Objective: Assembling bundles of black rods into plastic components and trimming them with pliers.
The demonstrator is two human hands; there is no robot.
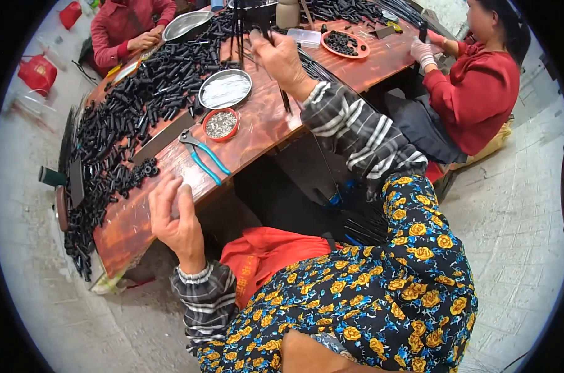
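Note:
My right hand [282,61] is raised over the far part of the table, its fingers closed around several thin black rods [237,37] that stand nearly upright. My left hand [177,221] hovers by the near table edge, fingers loosely bent and apart, with nothing in it. Close to it lie pliers with blue handles [206,159] and a cluster of small black rings [146,169]. Between the hands stand a red bowl of small metal pieces [221,124] and a round metal dish [250,93] of thin whitish strips.
Heaps of short black tubular parts [151,93] cover the table's left and far side. A pink plate [364,50] holds black pieces beside a clear plastic box [304,37]. One person in red [474,93] works at right, another [123,31] at far left.

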